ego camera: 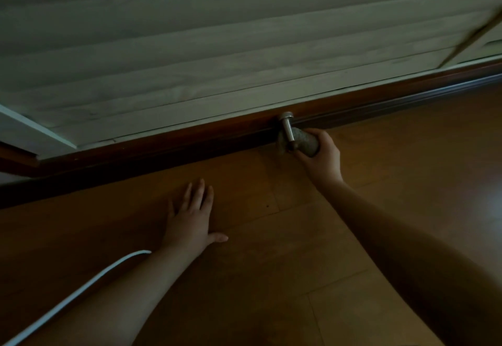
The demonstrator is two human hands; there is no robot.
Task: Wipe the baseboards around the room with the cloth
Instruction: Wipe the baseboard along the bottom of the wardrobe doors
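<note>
A dark brown baseboard [190, 135] runs slantwise along the foot of a pale panelled wall. My right hand [323, 157] grips a grey speckled cloth [305, 143], bunched up and pressed low against the baseboard. A metal door stopper [287, 128] juts out from the baseboard and crosses in front of the cloth. My left hand [191, 216] lies flat on the wooden floor with its fingers spread, a short way from the baseboard and holding nothing.
The wooden floor [271, 277] fills the lower view. A white cable [81, 288] curves across it beside my left forearm. A white frame edge [35, 131] meets the baseboard at far left. A thin slanted rod [467, 38] crosses the wall at upper right.
</note>
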